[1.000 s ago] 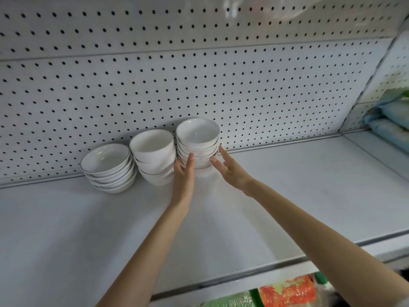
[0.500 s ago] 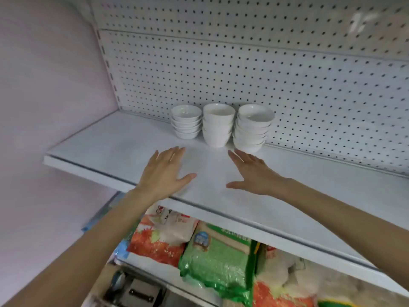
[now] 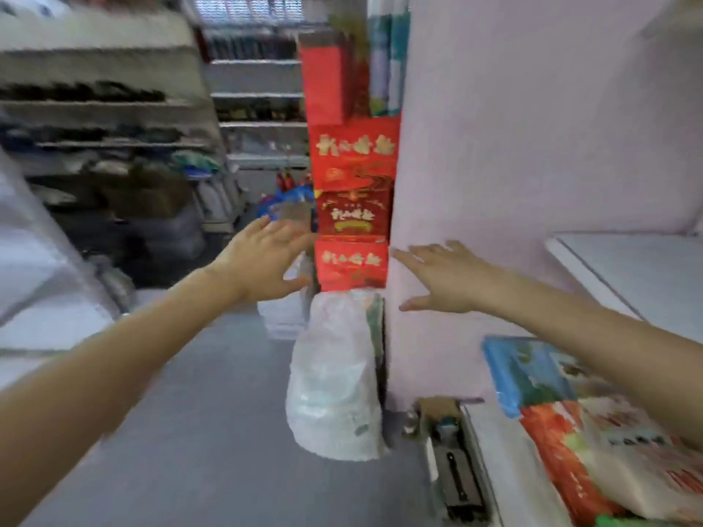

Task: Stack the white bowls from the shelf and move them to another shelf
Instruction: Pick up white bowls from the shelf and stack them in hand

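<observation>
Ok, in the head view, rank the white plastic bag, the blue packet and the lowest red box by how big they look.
1. white plastic bag
2. blue packet, partly hidden
3. lowest red box
The box stands farther from the camera than the packet, so their true sizes against each other are unsure.

White shelf [image 3: 643, 271]: flat, level, motion-blurred; only its left end shows, against pink side panel [image 3: 532, 146].

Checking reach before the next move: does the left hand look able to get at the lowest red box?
Probably yes: the left hand is open and empty, just beside the lowest red box, with nothing visible between them, though blur hides the depth.
</observation>
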{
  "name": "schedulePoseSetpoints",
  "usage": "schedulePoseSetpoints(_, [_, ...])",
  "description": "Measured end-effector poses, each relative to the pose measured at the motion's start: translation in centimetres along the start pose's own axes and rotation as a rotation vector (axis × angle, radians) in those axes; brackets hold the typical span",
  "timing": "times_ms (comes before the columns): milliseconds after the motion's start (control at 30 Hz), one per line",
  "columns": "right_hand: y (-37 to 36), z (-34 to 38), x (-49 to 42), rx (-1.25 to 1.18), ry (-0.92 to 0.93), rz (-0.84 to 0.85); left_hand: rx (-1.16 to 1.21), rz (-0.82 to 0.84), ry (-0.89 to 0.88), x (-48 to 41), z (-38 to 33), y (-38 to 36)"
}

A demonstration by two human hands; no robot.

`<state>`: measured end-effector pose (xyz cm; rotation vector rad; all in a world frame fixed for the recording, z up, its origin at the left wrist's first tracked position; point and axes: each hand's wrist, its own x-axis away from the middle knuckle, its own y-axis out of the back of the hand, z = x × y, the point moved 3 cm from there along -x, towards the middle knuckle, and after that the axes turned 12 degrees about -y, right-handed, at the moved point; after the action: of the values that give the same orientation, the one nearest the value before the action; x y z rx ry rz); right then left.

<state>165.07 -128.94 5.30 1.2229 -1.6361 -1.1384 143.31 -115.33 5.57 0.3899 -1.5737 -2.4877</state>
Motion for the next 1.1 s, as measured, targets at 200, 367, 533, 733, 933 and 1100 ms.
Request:
schedulePoseSetpoints(200, [13.0,22.8,-9.0,0.094,0.433,-0.19,-0.182,0.11,0.342,22.2,14.0,1.2])
schedulePoseSetpoints(367, [21.4,42.1,-13.8,0.107,0.648,-0.268,-0.288,0.185,0.487,37.8,23.0,1.7])
schedulePoseSetpoints(533, [27.0,57.7,-18.0,0.077,0.724,-0.262,-0.272,0.302,0.587,50.4,32.8,0.3])
schedulePoseSetpoints(733, [32.0,69.0,-24.0,0.104,0.765,-0.212,-0.212,0.284,0.675,59.1,43.8,-2.7])
schedulePoseSetpoints(933, [33.3,78.5,-32.5,0.157,0.762,-0.19,-0.115,0.259,0.744,64.2,52.1,-10.0])
schedulePoseSetpoints(1100, [36.6,88.1,-39.5,0.126,0.807,-0.227,-0.153,0.314,0.732,67.8,63.0,-13.7])
